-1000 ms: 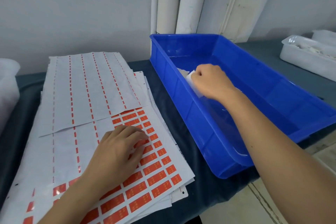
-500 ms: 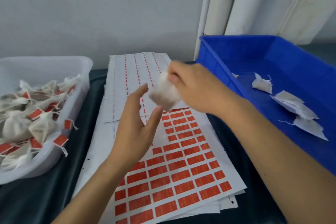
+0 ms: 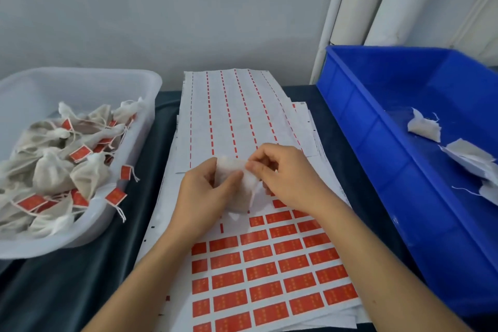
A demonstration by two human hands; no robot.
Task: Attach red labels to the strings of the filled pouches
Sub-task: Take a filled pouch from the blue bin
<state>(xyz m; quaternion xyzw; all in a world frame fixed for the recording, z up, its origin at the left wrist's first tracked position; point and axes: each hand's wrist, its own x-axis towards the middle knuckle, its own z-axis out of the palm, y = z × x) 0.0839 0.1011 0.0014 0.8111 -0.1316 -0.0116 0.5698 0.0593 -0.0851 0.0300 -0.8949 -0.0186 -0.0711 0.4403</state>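
Note:
A filled white cloth pouch [image 3: 238, 191] is held over the middle of the table between both hands. My left hand [image 3: 204, 197] grips its left side, with the thumb across the front. My right hand [image 3: 285, 178] pinches the pouch's top edge with its fingertips. Under the hands lies a sheet of red labels [image 3: 269, 269], many rows still on it. The pouch's string is not visible.
A clear plastic tub [image 3: 80, 81] at the left holds several pouches with red labels on their strings. A blue bin [image 3: 377, 159] at the right holds a few unlabelled pouches [image 3: 425, 128]. Used label sheets [image 3: 231, 110] are stacked behind. White rolls lean on the wall.
The right hand took a pouch from the blue bin and carried it left over the label sheet. The left hand rose from the sheet and closed on the pouch. The view swung left.

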